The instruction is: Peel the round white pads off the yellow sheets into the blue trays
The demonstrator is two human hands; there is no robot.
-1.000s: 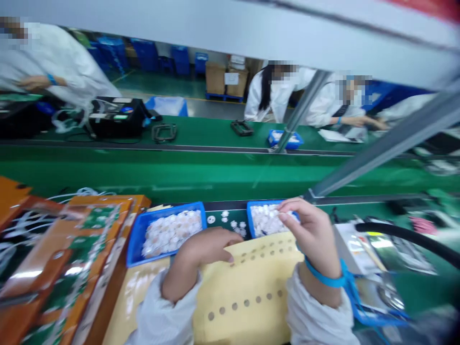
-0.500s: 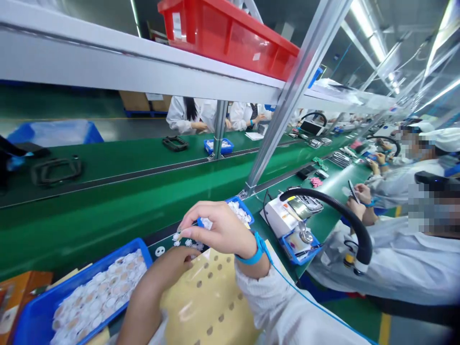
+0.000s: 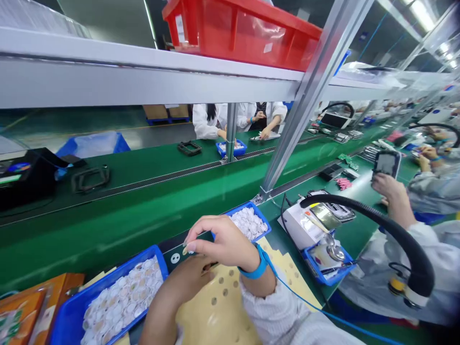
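Note:
My right hand (image 3: 219, 239), with a blue wrist strap (image 3: 256, 263), pinches a small pale yellow piece (image 3: 185, 250) between thumb and fingertips; its exact kind is too small to tell. Below it, my left hand (image 3: 189, 282) is curled at the upper left edge of a yellow sheet (image 3: 212, 318) with rows of dark round spots, and seems to grip it; part of its fingers is hidden. Just left of the fingertips, a white disc with small holes (image 3: 175, 258) lies on the green bench. A blue tray (image 3: 158, 254) full of similar round white pieces stands to the left.
Behind my right hand is a second blue tray (image 3: 264, 218) of white pieces. On the right stand a white device (image 3: 300, 223), a small blue tool tray (image 3: 334, 278) and a black flexible hose (image 3: 388, 225). A metal post (image 3: 287, 129) and shelf carry a red bin (image 3: 230, 33). Co-workers sit across and right.
The view has shifted left and closer, so things sit farther right. My right hand has a pale piece visible at its fingertips. The co-worker on the right has raised a framed device.

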